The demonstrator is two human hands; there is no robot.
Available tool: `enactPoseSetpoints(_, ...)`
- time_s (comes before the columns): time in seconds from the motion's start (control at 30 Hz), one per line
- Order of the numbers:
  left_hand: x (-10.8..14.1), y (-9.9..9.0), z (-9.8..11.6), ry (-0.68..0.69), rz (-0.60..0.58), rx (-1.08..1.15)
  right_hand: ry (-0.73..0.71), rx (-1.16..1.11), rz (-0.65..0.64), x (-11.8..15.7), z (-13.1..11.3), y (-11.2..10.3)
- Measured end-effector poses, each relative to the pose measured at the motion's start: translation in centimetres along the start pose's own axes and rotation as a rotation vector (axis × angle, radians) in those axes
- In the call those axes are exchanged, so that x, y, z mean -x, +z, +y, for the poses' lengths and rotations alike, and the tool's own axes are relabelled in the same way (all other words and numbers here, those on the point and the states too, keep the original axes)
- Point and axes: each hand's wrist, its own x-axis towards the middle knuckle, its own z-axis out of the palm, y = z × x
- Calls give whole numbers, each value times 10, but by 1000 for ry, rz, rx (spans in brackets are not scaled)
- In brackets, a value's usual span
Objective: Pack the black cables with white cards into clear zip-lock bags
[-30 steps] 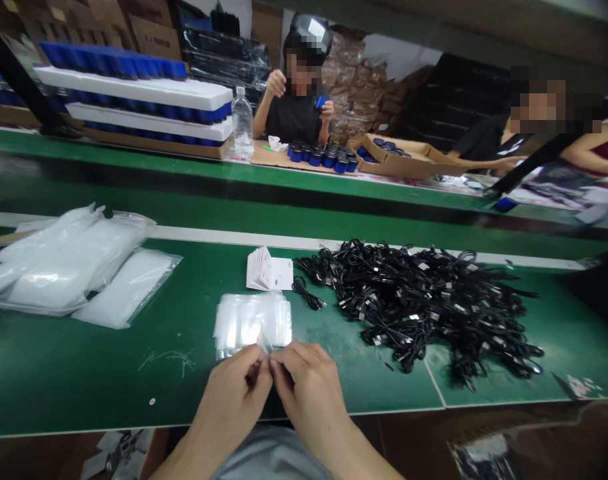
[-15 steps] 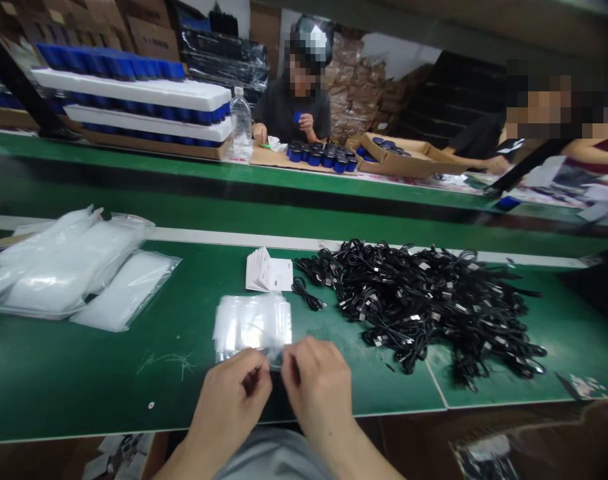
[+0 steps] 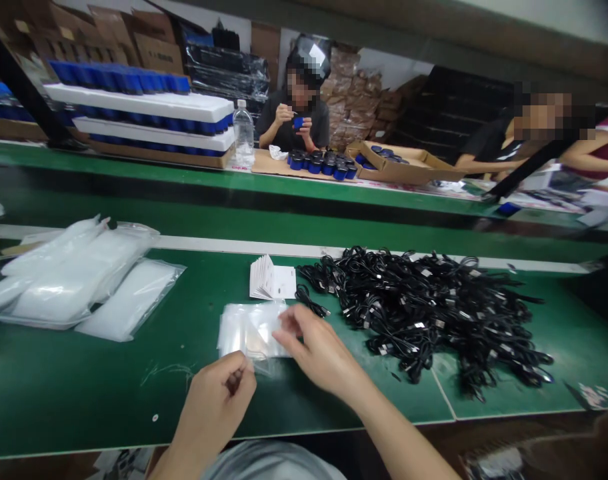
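My left hand (image 3: 224,387) is closed in a pinch at the near edge of a small stack of clear plastic bags (image 3: 237,327), gripping a corner of one bag (image 3: 264,365). Over the right side of the stack hovers my right hand (image 3: 317,343), its fingers apart and curved, with nothing seen in them. Just behind the bags stand folded white leaflets (image 3: 261,279), one lying flat. A single bundled black cable (image 3: 310,301) lies beside them, near a large heap of black USB cables (image 3: 414,313).
Packs of white plastic bags (image 3: 79,267) lie on the left of the green table (image 3: 99,387). Across a raised shelf a co-worker (image 3: 297,107) holds a blue jar. Blue jars (image 3: 321,165), a clear bottle (image 3: 243,133) and a cardboard tray (image 3: 409,163) stand there.
My right hand has moved forward and away from my left, its fingers spreading. My left hand has shifted slightly left and down. The co-worker opposite has raised a hand to the blue jar.
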Motion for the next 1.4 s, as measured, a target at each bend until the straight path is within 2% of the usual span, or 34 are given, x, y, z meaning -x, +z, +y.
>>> enactPoseSetpoints(0.1, -4, 3, -1, -1, -23, 45, 149, -124, 76, -50, 5, -1)
enactPoseSetpoints(0.2, -4, 6, 2, 9, -42, 80, 264, -199, -18, -98, 14, 6)
enactPoseSetpoints(0.27, -3, 6, 3, 7, -31, 100, 320, -242, -110, -117, 20, 9)
enactPoseSetpoints(0.43, -1, 4, -1, -34, 21, 151, 403, -305, -222, -123, 27, 8)
enactPoseSetpoints(0.67, -5, 3, -4, -113, 33, 226, 389, -318, -181, -121, 32, 3)
enactPoseSetpoints(0.73, -7, -1, -2, -151, 59, 276, 344, -287, -108, -113, 27, -3)
enactPoseSetpoints(0.8, -11, -8, 1, -205, 122, 374, 263, -243, -10, -91, 19, -12)
enactPoseSetpoints(0.87, -16, -15, 3, -249, 189, 490, 157, -202, 62, -58, 8, -18)
enactPoseSetpoints(0.93, -22, -19, 6, -256, 235, 561, 70, -175, 75, -20, -3, -19)
enactPoseSetpoints(1.03, -28, -17, 12, -164, 289, 489, -111, -35, 93, 25, -12, -9)
enactPoseSetpoints(1.17, -30, -2, 17, -60, 376, 303, -258, 51, 144, 42, -11, 12)
enactPoseSetpoints(1.27, -30, 6, 17, -44, 480, 223, -281, -4, 289, 43, -5, 25)
enactPoseSetpoints(1.33, -32, 7, 17, -25, 542, 191, -207, -122, 408, 46, -1, 36)
enactPoseSetpoints(1.4, -33, 7, 20, -7, 589, 171, -90, -333, 428, 51, 2, 50)
